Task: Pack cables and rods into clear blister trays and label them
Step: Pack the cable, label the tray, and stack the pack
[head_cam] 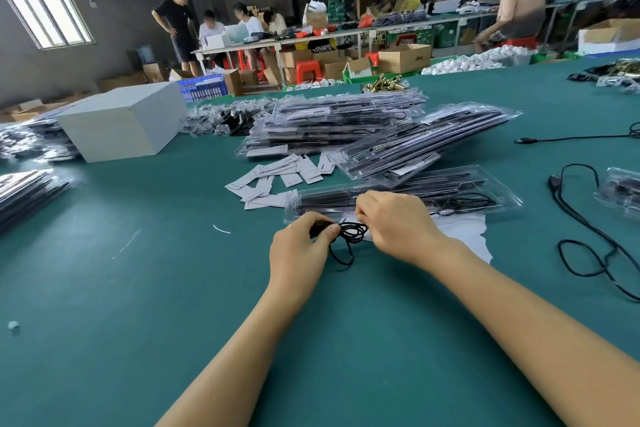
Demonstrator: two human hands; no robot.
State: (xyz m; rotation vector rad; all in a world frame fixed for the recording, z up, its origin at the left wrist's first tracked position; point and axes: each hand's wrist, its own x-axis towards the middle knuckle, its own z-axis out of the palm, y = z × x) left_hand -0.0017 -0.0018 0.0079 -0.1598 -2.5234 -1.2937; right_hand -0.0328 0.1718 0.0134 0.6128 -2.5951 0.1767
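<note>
Both hands meet over the green tabletop (138, 288), near its middle, on a small coil of thin black cable (351, 234). Left hand (299, 248) has fingers curled, thumb and fingertips pinching the coil's left end, where a dark plug-like bit sits under the fingers. Right hand (394, 224) is curled too, fingertips at the coil's right side; whether it actually grips the cable or something small beside it cannot be told, knuckles hide it. One loop of the cable hangs out below the fingers and touches the tabletop between the two hands. Just behind the hands lies an open clear tray (485, 191) with black rods and another cable in it, long side across the view. A white torn sheet (464, 236) lies under the right wrist, beside the tray's near edge. Loose white labels (277, 177) are scattered just left of and behind the tray. Farther back, stacks of filled trays (332, 128); a grey-white box (124, 125) toward the left edge. Loose black cables (588, 246) lie near the right edge, well apart from the hands.
</note>
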